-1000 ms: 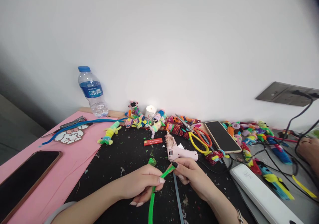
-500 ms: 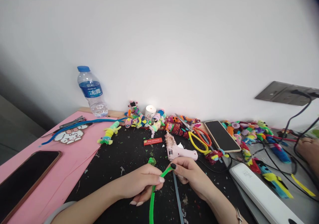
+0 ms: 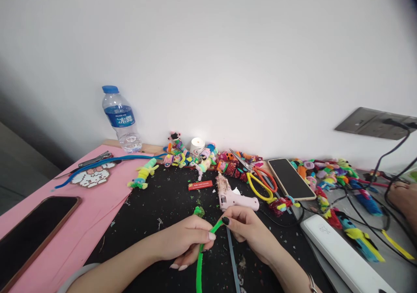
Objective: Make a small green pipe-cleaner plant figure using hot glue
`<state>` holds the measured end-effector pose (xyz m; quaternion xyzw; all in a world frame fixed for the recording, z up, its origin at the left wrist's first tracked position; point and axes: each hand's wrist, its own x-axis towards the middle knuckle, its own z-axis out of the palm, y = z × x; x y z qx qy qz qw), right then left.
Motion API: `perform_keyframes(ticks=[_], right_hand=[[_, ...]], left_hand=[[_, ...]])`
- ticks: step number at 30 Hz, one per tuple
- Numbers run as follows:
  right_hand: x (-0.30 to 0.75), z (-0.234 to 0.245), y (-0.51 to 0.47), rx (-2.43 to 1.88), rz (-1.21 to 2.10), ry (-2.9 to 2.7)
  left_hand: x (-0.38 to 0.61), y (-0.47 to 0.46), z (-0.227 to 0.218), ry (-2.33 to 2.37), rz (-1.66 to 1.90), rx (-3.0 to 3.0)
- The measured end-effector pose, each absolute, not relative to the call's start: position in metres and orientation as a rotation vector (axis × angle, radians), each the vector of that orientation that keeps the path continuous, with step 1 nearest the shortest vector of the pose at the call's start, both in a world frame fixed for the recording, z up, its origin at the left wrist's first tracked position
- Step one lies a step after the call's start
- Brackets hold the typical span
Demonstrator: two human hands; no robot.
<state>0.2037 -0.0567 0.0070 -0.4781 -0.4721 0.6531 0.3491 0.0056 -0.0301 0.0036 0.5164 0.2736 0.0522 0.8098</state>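
A bright green pipe cleaner (image 3: 199, 270) runs up from the bottom edge between both hands. My left hand (image 3: 190, 238) pinches it partway along, thumb on top. At its upper end, my right hand (image 3: 246, 225) grips the tip between thumb and fingers. Just beyond my left fingers lies a small green fuzzy piece (image 3: 198, 212). A pale pink glue gun (image 3: 237, 200) rests past my right hand, its nozzle end crusted brown. Under the hands a thin grey strip (image 3: 233, 258) lies on the black mat (image 3: 146, 223), among scattered green and white scraps.
Yellow and orange scissors (image 3: 260, 186), a red lighter-like box (image 3: 200, 185) and pipe-cleaner figures (image 3: 143, 173) lie beyond. Phones (image 3: 291, 179), a white power bank (image 3: 345, 254) and cables are rightward. A water bottle (image 3: 120, 119) stands left. Another person's hand (image 3: 404, 197) shows at far right.
My right fingertips have shifted slightly on the pipe cleaner's tip, with the thumb now lower and flatter. My left hand keeps its pinch in nearly the same place.
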Motion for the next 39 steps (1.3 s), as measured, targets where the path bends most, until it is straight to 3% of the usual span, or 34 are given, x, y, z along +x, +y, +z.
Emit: perform_keyframes(ticks=[39], right_hand=[[0.211,0.008,-0.053,-1.314,1.683,-1.318]], left_hand=[[0.006,-0.029,0.001,0.569,0.173,1.05]])
